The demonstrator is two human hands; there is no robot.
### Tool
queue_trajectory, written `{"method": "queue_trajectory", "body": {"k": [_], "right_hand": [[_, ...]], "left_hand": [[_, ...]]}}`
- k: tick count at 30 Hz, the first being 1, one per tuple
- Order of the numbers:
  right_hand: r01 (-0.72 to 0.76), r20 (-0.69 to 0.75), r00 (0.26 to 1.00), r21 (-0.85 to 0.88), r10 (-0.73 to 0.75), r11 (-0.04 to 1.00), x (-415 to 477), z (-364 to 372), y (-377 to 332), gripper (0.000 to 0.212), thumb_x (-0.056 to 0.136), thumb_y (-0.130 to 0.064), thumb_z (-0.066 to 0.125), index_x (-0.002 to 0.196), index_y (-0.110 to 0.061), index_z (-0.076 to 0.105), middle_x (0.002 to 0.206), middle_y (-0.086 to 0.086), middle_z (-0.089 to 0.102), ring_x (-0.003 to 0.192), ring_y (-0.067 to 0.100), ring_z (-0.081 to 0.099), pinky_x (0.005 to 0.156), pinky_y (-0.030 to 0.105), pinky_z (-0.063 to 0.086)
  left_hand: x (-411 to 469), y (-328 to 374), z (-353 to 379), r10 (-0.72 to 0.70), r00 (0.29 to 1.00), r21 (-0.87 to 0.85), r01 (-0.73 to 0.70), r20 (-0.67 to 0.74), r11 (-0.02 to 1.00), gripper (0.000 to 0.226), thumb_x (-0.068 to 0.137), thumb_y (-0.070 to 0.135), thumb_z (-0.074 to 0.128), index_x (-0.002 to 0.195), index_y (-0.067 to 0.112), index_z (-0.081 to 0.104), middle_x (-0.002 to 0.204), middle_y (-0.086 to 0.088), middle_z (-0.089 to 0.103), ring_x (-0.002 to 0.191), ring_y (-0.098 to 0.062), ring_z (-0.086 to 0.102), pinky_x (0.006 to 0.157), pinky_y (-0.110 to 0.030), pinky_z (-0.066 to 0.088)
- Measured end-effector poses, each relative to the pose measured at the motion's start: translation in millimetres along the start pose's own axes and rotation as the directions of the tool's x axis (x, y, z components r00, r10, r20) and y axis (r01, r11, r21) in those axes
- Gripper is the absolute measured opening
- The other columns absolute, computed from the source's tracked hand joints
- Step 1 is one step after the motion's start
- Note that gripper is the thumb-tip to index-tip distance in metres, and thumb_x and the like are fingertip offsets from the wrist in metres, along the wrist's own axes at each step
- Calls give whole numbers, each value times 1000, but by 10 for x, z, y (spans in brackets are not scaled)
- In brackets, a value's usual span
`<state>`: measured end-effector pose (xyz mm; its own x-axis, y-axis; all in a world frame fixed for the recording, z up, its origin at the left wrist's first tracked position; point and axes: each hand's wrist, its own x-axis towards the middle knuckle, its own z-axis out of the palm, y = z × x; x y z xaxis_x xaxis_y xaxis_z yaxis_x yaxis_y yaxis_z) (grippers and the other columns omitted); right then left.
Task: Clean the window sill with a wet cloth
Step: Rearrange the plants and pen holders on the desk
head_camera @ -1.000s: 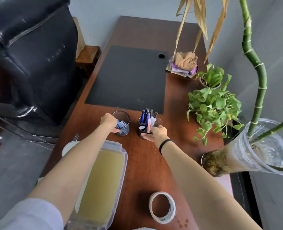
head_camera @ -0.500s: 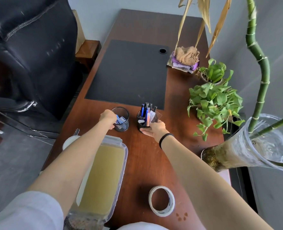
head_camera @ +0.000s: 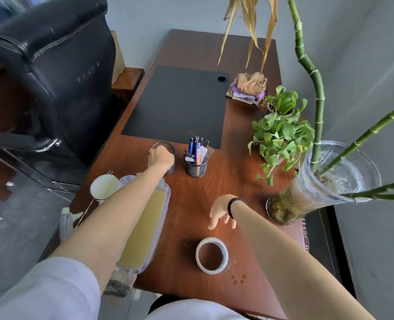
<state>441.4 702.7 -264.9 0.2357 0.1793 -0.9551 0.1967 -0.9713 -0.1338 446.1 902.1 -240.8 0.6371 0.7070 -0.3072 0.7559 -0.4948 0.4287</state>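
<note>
Gripping the mesh cup with the left hand, most of it hidden beneath; right hand loose-fingered, holding nothing, above the worktop. Cloths lying far beyond both hands.

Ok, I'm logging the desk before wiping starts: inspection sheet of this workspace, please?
Surface: red-brown wooden desk, dark grey mat on it.
Job's things: folded tan and purple cloths at the far end, untouched.
Clutter: black mesh pen holder, white tape roll, clear plastic tub, leafy potted plants, glass bamboo vase.
Grips: left hand holds small dark round cup; right hand open, holding nothing.
Cables: nothing seen.
Surroundings: black leather office chair, grey wall.
</note>
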Motion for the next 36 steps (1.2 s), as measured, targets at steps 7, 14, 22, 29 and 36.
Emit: {"method": "queue_trajectory", "body": {"k": [7,14,22,29,36], "right_hand": [[-7,-149,989,-151,-16,988,-197,536,200,54,92,-20,61,138,3,41,136,20,50,125,31,50,104,37,41],[78,-390,916,-62,-96,995,149,1004,342,38,94,-5,47,131,2,46,130,17,54,117,31,57,89,33,49],[121,-488,867,3,-104,993,92,934,430,39,94,-5,45,132,0,46,134,16,51,121,32,53,94,34,46],[184,-543,838,375,55,909,-3,564,618,40,95,-12,49,133,1,44,133,16,51,120,30,54,94,31,46],[302,-530,832,682,165,666,24,212,708,24,92,-4,43,115,-7,51,106,17,61,80,32,67,51,30,57]], "left_hand": [[-568,18,259,74,994,48,-78,79,996,31,93,9,45,118,-5,56,128,-22,56,118,-37,52,93,-35,43],[-955,-75,433,86,982,157,-113,165,981,33,91,2,39,118,-6,55,127,-23,55,118,-36,52,94,-36,43],[-1139,-65,456,13,840,53,-50,543,997,29,97,10,41,121,-1,52,117,-13,61,106,-23,63,78,-30,50],[-1277,31,574,33,617,109,-191,786,976,52,96,35,51,135,2,39,112,-22,63,74,-23,71,70,-30,56],[-1137,256,866,238,772,73,-345,589,936,24,92,6,42,115,4,51,91,-17,71,65,-21,71,58,-28,57]]}}
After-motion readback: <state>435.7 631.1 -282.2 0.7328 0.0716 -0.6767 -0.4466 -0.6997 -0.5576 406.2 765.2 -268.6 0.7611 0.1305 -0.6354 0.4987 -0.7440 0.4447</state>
